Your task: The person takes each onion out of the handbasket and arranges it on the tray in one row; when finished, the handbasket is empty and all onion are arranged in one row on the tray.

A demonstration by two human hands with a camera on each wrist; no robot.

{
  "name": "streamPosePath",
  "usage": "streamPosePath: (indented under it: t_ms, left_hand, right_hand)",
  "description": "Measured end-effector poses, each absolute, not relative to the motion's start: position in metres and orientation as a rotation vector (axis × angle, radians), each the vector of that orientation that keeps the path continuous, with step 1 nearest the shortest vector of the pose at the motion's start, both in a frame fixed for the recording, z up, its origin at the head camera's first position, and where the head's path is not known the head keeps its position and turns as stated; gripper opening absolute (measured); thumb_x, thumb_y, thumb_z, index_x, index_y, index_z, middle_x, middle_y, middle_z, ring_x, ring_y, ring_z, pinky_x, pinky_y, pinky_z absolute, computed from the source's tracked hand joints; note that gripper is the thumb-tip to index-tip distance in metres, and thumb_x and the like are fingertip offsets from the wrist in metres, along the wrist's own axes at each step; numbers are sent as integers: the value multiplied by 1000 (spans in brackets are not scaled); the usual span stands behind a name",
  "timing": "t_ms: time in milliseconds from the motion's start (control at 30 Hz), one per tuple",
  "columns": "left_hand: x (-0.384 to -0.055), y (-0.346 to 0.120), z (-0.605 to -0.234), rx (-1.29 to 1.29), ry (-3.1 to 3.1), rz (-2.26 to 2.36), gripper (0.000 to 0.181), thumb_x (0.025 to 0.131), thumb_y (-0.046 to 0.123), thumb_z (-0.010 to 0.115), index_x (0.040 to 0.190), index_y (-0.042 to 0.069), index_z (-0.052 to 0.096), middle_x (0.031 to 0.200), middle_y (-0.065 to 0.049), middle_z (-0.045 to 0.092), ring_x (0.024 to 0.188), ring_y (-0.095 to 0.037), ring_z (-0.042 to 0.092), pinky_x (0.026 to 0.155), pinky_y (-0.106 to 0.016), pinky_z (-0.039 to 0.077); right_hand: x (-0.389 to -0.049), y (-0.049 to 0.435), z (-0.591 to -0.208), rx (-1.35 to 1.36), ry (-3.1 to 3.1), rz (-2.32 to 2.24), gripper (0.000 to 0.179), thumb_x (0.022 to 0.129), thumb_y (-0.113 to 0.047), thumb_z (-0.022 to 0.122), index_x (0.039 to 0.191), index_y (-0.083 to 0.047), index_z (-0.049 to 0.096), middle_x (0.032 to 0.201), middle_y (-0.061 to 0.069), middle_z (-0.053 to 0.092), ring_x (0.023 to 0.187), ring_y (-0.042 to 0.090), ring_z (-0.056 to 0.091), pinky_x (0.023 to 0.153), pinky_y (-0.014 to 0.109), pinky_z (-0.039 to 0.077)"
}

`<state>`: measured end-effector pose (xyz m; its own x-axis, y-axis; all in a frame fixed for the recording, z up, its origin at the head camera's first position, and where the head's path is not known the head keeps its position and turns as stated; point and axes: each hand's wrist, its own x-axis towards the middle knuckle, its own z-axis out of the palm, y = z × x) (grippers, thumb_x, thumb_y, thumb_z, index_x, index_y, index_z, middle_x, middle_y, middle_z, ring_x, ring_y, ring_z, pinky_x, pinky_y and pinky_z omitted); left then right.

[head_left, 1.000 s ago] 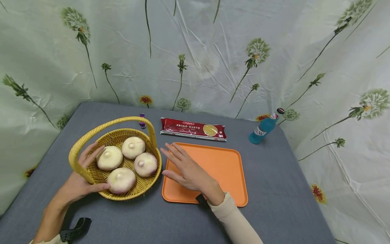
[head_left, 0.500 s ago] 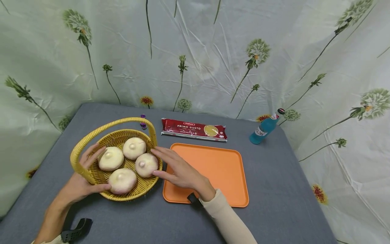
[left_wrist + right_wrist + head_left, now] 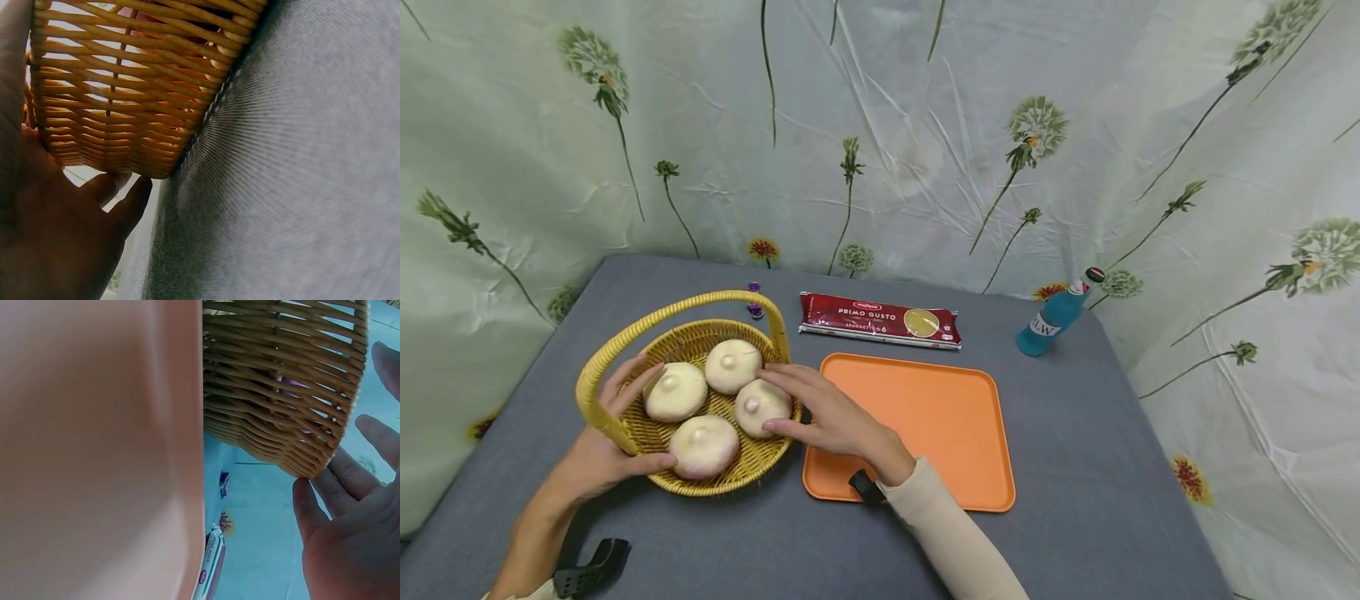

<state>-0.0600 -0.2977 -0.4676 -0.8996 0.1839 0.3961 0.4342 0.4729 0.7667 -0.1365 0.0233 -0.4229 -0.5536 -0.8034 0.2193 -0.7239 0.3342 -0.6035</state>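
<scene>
A yellow wicker basket with an arched handle stands on the left of the table, holding several white, purple-tinged turnips. My left hand grips its left rim, the thumb over the near edge and the fingers by the handle's base. In the left wrist view the same hand lies along the woven side. At the opposite rim, my right hand reaches over with extended fingers at the rightmost turnip. Whether those fingertips touch it, I cannot tell. The right wrist view has the right hand beside the basket rim, fingers spread.
Beneath my right forearm lies an orange tray, close to the basket. Behind it is a red spaghetti packet. A blue bottle stands at the back right. Small purple things sit behind the basket. A flowered curtain backs the grey-covered table.
My right hand has moved left from above the tray to the rightmost turnip at the basket's right rim. My left hand has kept its place on the basket, which has not moved.
</scene>
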Motion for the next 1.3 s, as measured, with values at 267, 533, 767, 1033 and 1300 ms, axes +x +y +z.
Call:
streamPosePath:
  t_ms: [267, 533, 767, 1033, 1300]
  left_hand:
    - [-60, -298, -467, -526, -2460, -1406, 119, 49, 2, 95, 153, 2, 37, 159, -25, 15, 147, -5, 11, 106, -9, 9]
    - [-59, -297, -468, -534, -2454, -1424, 120, 49, 1, 95, 153, 1, 37, 159, -26, 15, 147, -6, 11, 106, -8, 11]
    - [-60, -298, -468, -531, -2455, -1420, 119, 49, 0, 95, 153, 1, 38, 159, -23, 15, 147, -6, 11, 106, -8, 11]
    - [-60, -297, -469, -534, -2469, -1389, 117, 52, 3, 95, 153, 2, 37, 159, -24, 14, 147, -6, 10, 106, -10, 9]
    - [-58, -298, -468, -522, -2486, -1383, 116, 53, 3, 94, 154, 4, 37, 160, -22, 14, 147, -6, 9, 106, -10, 8]
  right_hand:
    - [-139, 15, -429, -1449, 2502, -955, 60, 96, -34, 68, 150, -17, 48, 154, 9, 44, 144, 19, 37, 117, 34, 31]
    - [-137, 9, -429, -1436, 2591, -840, 58, 92, -39, 72, 144, -19, 54, 151, 5, 47, 139, 19, 43, 110, 31, 39]
    - [-139, 4, -427, -1415, 2606, -806, 61, 88, -42, 76, 142, -19, 57, 147, 1, 51, 135, 14, 46, 108, 25, 39]
    - [-139, -1, -419, -1352, 2634, -674, 61, 86, -38, 78, 141, -22, 58, 145, -2, 52, 133, 14, 46, 105, 25, 40]
    - [-139, -5, -417, -1354, 2652, -631, 63, 83, -39, 81, 140, -22, 59, 143, -3, 54, 132, 14, 46, 106, 25, 40]
